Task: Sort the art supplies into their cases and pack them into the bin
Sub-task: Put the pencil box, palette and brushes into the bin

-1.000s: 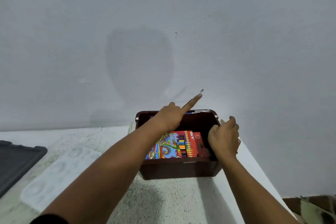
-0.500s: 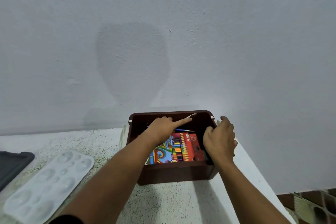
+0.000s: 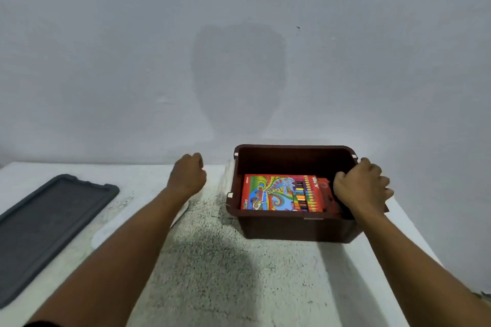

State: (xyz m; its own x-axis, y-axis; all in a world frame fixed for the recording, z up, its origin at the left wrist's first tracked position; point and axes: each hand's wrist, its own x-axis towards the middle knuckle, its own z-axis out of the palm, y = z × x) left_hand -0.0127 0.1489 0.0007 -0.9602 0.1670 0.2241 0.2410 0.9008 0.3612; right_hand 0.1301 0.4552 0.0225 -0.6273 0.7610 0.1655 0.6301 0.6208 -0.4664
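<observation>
A dark brown bin (image 3: 292, 228) stands on the white speckled table, near its right edge and close to the wall. Inside it lies a colourful box of colour pencils (image 3: 276, 192); no brush shows in the bin from here. My right hand (image 3: 362, 188) grips the bin's right rim, fingers curled over the edge. To the left of the bin my left hand (image 3: 188, 175) hovers over the table with its fingers curled into a fist, and nothing shows in it. My left forearm covers most of a white paint palette (image 3: 111, 229).
A dark grey tray-like lid (image 3: 47, 220) lies flat at the table's left side. The grey wall rises directly behind the table. The table's right edge (image 3: 414, 231) runs just past the bin.
My left hand held a thin brush over the bin, lowered it inside, then pulled out to the left without it. The right hand stayed on the bin's rim.
</observation>
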